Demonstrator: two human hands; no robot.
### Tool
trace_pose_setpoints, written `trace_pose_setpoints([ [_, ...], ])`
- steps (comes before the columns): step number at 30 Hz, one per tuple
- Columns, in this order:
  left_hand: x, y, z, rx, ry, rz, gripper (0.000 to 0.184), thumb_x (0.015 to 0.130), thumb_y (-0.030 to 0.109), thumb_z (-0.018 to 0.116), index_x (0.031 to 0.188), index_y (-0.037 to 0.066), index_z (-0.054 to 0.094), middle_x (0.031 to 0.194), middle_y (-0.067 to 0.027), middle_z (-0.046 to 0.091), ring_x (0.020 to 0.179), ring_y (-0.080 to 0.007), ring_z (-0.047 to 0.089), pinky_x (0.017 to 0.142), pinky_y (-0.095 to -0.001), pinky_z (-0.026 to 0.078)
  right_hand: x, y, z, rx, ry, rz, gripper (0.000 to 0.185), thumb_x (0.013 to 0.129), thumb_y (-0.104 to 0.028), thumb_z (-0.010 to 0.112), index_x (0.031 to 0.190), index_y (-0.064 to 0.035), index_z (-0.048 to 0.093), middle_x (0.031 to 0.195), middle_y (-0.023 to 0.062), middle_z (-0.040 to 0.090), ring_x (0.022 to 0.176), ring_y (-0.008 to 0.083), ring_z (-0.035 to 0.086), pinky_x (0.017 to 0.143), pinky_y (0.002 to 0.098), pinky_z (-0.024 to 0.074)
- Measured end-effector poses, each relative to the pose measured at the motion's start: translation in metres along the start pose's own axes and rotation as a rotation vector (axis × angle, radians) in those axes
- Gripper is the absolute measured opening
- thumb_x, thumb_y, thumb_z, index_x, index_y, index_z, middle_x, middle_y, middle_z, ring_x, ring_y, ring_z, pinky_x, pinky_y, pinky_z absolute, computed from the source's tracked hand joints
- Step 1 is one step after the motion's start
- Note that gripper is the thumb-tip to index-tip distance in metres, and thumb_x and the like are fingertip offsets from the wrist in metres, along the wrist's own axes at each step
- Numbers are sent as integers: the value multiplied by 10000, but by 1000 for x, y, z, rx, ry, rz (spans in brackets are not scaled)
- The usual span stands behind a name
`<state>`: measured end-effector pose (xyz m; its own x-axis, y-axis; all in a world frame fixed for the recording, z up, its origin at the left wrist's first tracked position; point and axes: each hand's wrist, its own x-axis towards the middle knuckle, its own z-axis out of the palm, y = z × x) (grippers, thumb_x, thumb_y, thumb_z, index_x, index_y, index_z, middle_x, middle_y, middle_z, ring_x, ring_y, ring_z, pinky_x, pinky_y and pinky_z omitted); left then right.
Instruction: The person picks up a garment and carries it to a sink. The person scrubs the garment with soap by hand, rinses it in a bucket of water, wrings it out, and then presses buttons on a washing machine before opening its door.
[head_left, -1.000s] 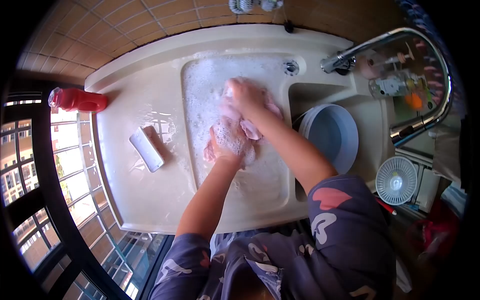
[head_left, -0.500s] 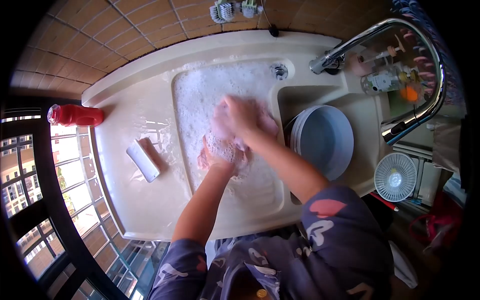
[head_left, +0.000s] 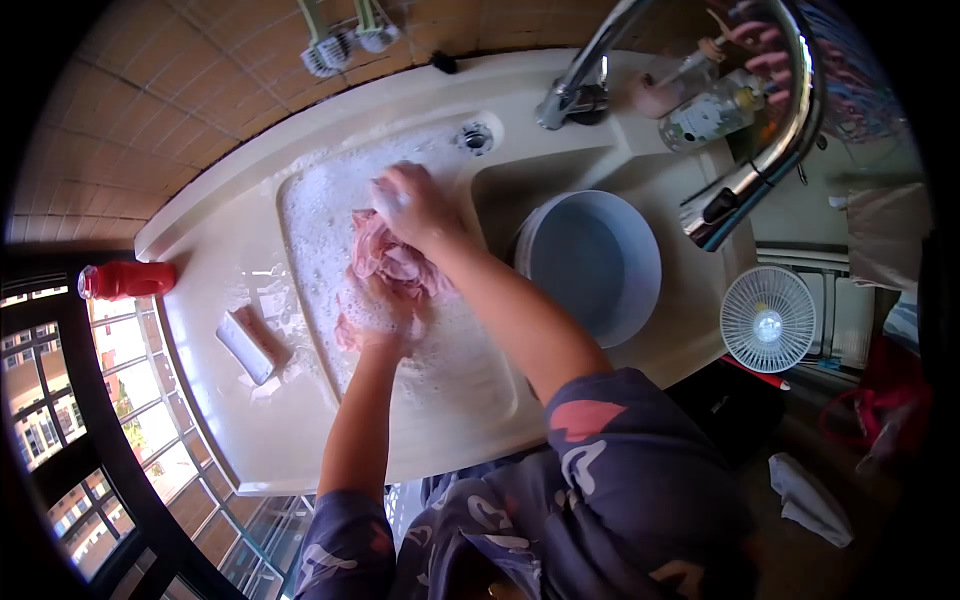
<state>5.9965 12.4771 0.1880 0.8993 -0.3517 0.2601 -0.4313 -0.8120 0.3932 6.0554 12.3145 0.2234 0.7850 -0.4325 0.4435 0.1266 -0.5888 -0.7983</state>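
A wet, bunched pink cloth lies in the soapy washing basin. Thick suds cover much of the basin's upper left part. My left hand, coated in foam, is closed on the cloth's lower part, its fingers partly hidden by suds and folds. Just above the cloth's upper end, my right hand is closed, its fingers curled with white foam on them. Whether anything is inside that hand I cannot make out.
A white bucket with liquid stands in the right-hand sink. Above it arches a chrome faucet, with bottles behind. On the left ledge are a white tray-like piece and a red bottle. A small fan stands at right.
My right hand has come off the cloth's middle towards the back of the basin, leaving more pink folds showing. My left hand stays on the cloth. The whole view has shifted and turned.
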Motion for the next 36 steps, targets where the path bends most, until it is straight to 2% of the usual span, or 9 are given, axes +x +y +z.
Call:
trace_pose_setpoints([
  [5,5,1,-5,-108,-195,-135,552,796,228,639,1259,-48,520,1346,-346,448,1230,-501,459,1066,-505,367,-103,83,-162,-406,283,34,182,741,-45,684,912,-80,632,971,140,627,930,371,581,802,468,457],
  [8,-4,-10,7,13,-169,-60,555,802,190,596,1308,-17,501,1360,-285,485,1259,-500,432,1104,-532,317,-144,135,-221,-741,-110,328,109,854,-120,647,934,-47,658,965,158,644,930,378,607,827,470,473],
  [10,-6,-21,13,59,-215,-77,525,800,183,590,1274,-31,522,1360,-295,487,1277,-503,417,1116,-532,306,-146,164,-222,-763,-681,1055,236,906,-193,575,1103,-107,672,1113,164,658,1139,358,599,890,469,500],
  [17,-7,-16,9,152,-131,-66,345,780,154,584,1075,-24,616,942,-315,611,1163,-534,493,1138,-534,278,-233,268,-141,-1043,-971,478,375,966,-315,481,1176,-59,657,1184,170,663,1105,385,624,903,527,490],
  [21,-5,-12,5,124,-132,-36,317,791,148,578,1062,-12,621,928,-305,615,1161,-506,505,1146,-533,266,-202,284,-186,-635,-665,963,372,971,-342,469,1115,-56,658,1132,165,678,1053,349,647,830,497,529],
  [25,-1,-18,8,140,-180,16,388,817,166,569,1166,-1,605,1045,-297,624,1185,-494,500,1154,-528,258,-183,281,-193,411,123,1402,382,975,-369,456,1054,-54,658,1080,160,692,1002,314,670,756,467,568],
  [28,-7,-8,3,124,-276,-168,672,778,218,654,1378,2,444,1399,-312,437,1356,-482,342,1140,-503,295,-146,209,-209,1802,144,1195,373,967,-350,468,980,-42,677,1017,157,712,983,285,685,734,436,595],
  [33,2,2,-5,-96,-285,-240,711,791,236,656,1422,33,401,1439,-278,404,1340,-477,342,1127,-502,293,-53,-32,-167,1341,-286,983,286,910,-166,573,1119,13,652,1180,169,660,1114,282,623,953,373,503],
  [36,6,15,-21,-250,-297,-228,608,886,243,540,1441,46,389,1436,-241,419,1336,-438,339,1146,-486,236,-79,-84,-89,419,-288,452,456,929,-217,611,1308,22,528,1325,187,550,1221,335,535,1044,445,401],
])
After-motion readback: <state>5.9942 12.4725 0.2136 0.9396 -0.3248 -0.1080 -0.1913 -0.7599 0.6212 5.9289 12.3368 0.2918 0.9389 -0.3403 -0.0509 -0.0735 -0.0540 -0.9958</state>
